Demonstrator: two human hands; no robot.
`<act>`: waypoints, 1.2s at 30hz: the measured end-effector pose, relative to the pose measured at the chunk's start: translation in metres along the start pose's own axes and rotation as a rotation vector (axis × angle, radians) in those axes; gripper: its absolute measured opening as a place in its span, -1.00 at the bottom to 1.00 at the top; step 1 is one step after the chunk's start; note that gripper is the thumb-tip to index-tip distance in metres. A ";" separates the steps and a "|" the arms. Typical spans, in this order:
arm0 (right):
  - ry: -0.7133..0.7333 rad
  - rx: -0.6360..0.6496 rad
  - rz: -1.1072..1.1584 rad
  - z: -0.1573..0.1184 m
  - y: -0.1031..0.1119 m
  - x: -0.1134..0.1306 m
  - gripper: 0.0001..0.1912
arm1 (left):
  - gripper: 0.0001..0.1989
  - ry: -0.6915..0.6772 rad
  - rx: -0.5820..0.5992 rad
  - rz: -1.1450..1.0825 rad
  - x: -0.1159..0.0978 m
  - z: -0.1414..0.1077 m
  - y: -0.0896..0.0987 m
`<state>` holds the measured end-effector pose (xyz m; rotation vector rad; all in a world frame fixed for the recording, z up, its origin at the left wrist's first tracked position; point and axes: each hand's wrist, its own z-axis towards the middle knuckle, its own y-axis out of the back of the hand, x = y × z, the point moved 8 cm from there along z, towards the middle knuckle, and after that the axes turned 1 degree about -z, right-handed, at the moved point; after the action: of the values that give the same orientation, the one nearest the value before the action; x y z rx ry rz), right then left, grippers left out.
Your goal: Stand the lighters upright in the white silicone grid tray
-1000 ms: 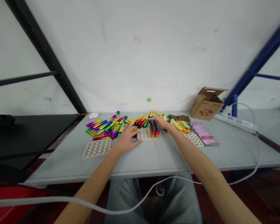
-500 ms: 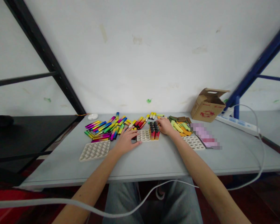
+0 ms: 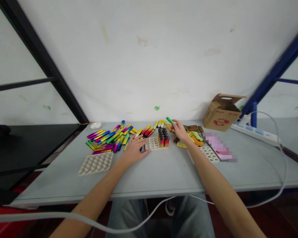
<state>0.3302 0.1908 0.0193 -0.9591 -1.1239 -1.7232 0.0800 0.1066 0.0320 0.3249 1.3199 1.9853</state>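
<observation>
Holding a green metallic stick (image 3: 169, 120) in a narrow fingertip pinch, the right hand (image 3: 180, 130) is hovering right of the upright red-and-yellow sticks (image 3: 163, 138) in a white moulded tray (image 3: 151, 144). The left hand (image 3: 135, 150) is resting open, fingers spread, just beside that tray, near a heap of rainbow sticks (image 3: 106, 138).
</observation>
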 end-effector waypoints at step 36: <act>-0.184 0.132 0.714 -0.015 0.013 0.028 -0.67 | -0.61 0.046 0.083 0.023 -0.003 0.028 -0.012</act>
<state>0.3300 0.1670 0.0438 -1.2608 -0.8434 -0.9897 0.1030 0.1263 0.0338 0.3374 1.4364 1.9710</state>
